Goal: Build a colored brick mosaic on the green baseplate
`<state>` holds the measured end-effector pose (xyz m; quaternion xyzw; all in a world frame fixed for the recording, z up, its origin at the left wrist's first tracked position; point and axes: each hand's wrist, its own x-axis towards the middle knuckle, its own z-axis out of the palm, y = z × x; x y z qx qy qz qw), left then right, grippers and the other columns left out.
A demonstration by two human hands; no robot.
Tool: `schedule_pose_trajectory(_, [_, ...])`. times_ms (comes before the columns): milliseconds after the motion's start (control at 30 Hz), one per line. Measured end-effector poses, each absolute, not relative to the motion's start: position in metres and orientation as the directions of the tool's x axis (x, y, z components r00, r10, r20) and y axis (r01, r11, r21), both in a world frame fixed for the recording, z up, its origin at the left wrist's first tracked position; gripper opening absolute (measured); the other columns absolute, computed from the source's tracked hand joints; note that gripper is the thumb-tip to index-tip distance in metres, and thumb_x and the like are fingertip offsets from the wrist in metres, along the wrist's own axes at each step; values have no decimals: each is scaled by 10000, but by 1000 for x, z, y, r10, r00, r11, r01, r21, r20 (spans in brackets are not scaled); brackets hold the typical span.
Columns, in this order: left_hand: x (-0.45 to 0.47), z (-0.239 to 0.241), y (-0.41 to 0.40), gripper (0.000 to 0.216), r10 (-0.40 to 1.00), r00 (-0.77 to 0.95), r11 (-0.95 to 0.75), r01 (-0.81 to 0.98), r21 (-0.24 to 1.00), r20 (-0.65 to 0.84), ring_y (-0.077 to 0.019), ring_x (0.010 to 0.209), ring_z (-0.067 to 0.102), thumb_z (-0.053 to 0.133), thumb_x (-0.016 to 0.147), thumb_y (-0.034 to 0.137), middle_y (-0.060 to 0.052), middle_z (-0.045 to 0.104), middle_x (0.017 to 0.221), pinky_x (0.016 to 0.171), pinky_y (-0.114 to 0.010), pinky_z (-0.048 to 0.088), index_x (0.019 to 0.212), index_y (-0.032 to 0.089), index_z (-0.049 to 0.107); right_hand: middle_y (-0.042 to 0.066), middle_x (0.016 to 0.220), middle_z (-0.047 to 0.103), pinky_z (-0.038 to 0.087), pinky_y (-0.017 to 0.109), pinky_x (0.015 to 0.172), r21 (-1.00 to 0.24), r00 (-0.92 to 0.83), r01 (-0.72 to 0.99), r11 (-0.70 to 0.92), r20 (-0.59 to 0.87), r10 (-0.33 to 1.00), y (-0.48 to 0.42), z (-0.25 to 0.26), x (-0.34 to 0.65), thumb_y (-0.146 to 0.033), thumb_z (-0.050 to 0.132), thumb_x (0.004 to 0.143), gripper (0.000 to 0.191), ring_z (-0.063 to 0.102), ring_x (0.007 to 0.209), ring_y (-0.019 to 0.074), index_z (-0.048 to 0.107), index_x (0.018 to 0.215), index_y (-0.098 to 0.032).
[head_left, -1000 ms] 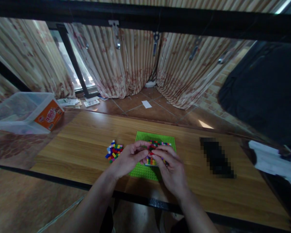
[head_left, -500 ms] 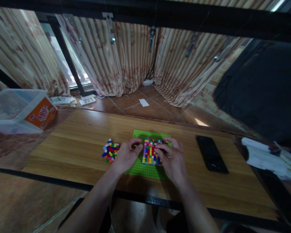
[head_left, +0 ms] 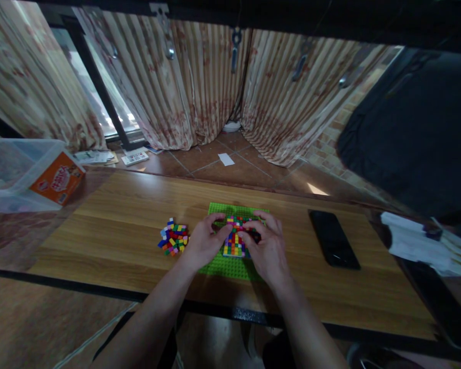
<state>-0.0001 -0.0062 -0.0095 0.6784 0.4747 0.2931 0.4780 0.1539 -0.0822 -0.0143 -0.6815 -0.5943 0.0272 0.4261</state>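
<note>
A green studded baseplate (head_left: 230, 270) lies on the wooden table, carrying a dense block of small multicoloured building bricks (head_left: 233, 248). My left hand (head_left: 206, 240) is at the block's left side, its thumb reaching over the upper bricks and its curved index finger apart from the thumb. From the right, my right hand (head_left: 267, 246) covers part of the block. Its thumb and index fingertips come close together over the bricks; anything between them is too small to make out. Left of the baseplate is a loose pile of bricks (head_left: 173, 238).
A black phone (head_left: 334, 238) lies to the right on the table (head_left: 119, 225). Beyond the left end stands a clear plastic bin (head_left: 26, 179) with an orange label. White papers (head_left: 411, 241) are at the far right. Striped curtains (head_left: 200, 87) hang behind.
My left thumb has moved right, onto the upper bricks. My right hand has shifted slightly left over the block. The view has tilted a little.
</note>
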Motion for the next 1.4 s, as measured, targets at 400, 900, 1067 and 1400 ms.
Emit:
schedule_pose_trajectory(400, [16,-5,-8,504,946,321,-90,405,910,-50,-172,727,630,716,763,378,-76,726,966,664,-278,500,1190,117,659,109,1228,603,444,503,1020,-736,389,675,47,410,825,-87,-15,164,-417,624,882,245,569,1161,274,729,1013,-240])
schedule_pose_trajectory(900, [20,-6,-8,392,938,335,-46,359,932,-83,-153,671,624,714,745,307,-27,724,849,620,-250,481,1093,128,695,109,1187,634,452,504,999,-796,439,605,2,336,833,-81,-22,157,-372,641,845,245,571,1146,275,721,1036,-241])
schedule_pose_trajectory(1067, [21,-10,-10,342,934,351,-54,325,944,-67,-151,666,610,687,764,316,-31,709,828,628,-255,482,1045,121,692,114,1173,638,456,500,994,-811,445,586,0,321,836,-80,-21,157,-378,644,838,256,574,1136,276,719,1035,-232])
schedule_pose_trajectory(1400, [26,-17,-10,332,944,321,-20,274,962,-72,-136,644,576,669,764,254,-28,689,811,614,-251,475,1067,118,678,104,1143,642,450,501,997,-847,461,531,13,301,835,-79,-24,157,-390,670,817,263,581,1114,267,724,1018,-229])
